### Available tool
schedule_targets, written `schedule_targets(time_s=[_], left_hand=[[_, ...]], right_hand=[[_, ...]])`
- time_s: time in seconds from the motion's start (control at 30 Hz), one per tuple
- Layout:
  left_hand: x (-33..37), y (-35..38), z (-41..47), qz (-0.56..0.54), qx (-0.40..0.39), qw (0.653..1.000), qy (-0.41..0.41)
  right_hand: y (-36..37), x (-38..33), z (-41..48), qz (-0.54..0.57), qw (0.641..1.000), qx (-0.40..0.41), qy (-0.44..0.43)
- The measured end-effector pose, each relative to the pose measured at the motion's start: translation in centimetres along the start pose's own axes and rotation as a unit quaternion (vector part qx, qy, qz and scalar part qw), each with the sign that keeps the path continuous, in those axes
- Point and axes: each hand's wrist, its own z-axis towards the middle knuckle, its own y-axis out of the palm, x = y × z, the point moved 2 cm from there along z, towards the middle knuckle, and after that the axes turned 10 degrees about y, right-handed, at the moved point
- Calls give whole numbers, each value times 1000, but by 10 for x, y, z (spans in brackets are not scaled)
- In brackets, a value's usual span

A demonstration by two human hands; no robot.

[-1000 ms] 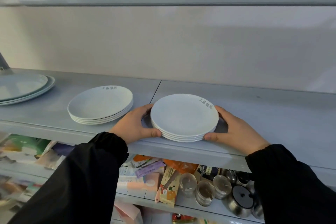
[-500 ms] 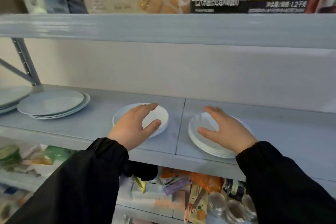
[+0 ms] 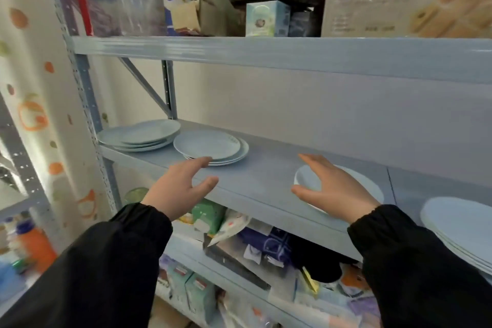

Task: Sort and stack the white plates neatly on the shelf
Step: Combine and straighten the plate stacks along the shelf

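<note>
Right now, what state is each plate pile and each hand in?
Left hand: open, holding nothing.
Right hand: open, holding nothing.
Far-left stack: piled, slightly uneven.
Second stack: piled, rims staggered.
Third stack: on the shelf, partly hidden behind the right hand.
Right-edge stack: piled, cut off by the frame.

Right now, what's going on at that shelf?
A person in black sleeves reaches both hands to the middle shelf. The left hand is open, fingertips by the front rim of the second plate stack; whether they touch is unclear. The right hand is spread open over the middle plates, gripping nothing. The far-left stack and the right-edge stack sit untouched.
</note>
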Motion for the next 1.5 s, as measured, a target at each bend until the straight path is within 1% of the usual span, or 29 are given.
schedule_targets(time_s=[0.17,0.27,0.4,0.6,0.77,0.93,1.1,1.23,1.37,1.5], left_hand=[[-47,-25,-20,-9,1,999,-39],[-67,-30,-22,-24,4,998,-51],[-93,-28,-12,-14,5,998,-56],[-121,-15,23,1,5,997,-71],[-136,-9,70,15,6,998,-56],[-148,-1,117,29,16,999,-41],[-162,8,141,34,31,998,-41],[-187,14,146,6,30,997,-64],[-213,24,157,-38,2,997,-69],[-231,40,171,-122,-19,990,-64]], right_hand=[[35,-54,20,5,999,-26,-29],[48,-71,31,11,999,-27,-36],[59,-83,50,5,998,-33,-47],[75,-86,91,35,998,-17,-57],[85,-93,126,84,994,-1,-71],[102,-96,165,123,990,-23,-67],[113,-109,188,128,988,-33,-80],[121,-111,202,128,990,-34,-57],[133,-103,223,148,989,-26,7],[153,-99,240,147,986,-15,82]])
